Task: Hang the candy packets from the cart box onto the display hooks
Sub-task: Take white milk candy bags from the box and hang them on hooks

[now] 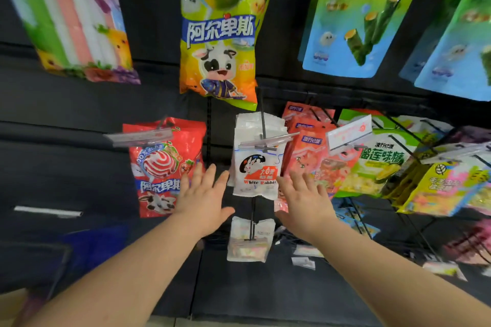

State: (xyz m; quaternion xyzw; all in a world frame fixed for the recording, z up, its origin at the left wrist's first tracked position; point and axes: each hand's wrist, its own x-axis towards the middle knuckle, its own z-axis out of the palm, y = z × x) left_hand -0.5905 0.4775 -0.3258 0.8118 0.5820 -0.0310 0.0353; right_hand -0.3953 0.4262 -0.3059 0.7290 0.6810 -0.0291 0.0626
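White rabbit-print candy packets point(257, 167) stacked on hook point(261, 119).

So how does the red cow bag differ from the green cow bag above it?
The red bag hangs in the lower row; the green bag hangs a row higher, to its right. The red bag shows a red-and-white swirled lollipop, the green bag a yellow-green one. The left hand overlaps the red bag's edge; the green bag is clear of it. Both carry a blue name band and a cartoon cow.
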